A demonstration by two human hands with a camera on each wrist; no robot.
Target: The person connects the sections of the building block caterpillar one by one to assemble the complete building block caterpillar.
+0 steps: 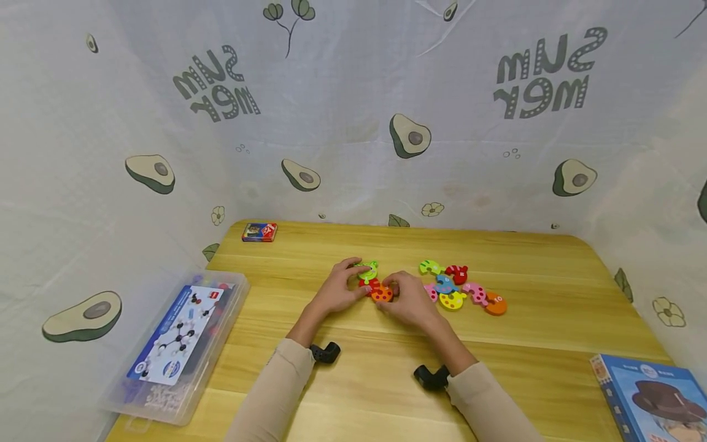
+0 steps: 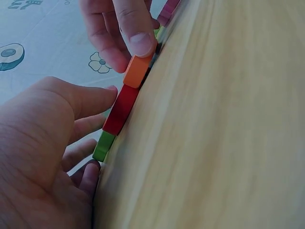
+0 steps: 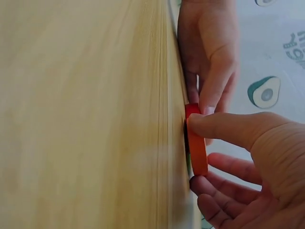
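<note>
Three flat puzzle pieces lie joined in a short bent row on the table, between the two hands. A green piece with a face (image 1: 367, 271) is at the far end, a red piece (image 2: 120, 110) is in the middle, and an orange piece with red dots (image 1: 382, 293) is nearest. My left hand (image 1: 338, 290) holds the red piece with the thumb at its near side and fingers around the green one. My right hand (image 1: 409, 298) pinches the orange piece (image 3: 198, 149) by its edges, thumb on one side and fingers on the other.
To the right lie several loose puzzle pieces, among them a blue one (image 1: 445, 284), a yellow one (image 1: 452, 301) and an orange one (image 1: 496, 303). A clear plastic case (image 1: 221, 344) stands left, a small card box (image 1: 259, 232) back left, a blue book (image 1: 652, 393) front right.
</note>
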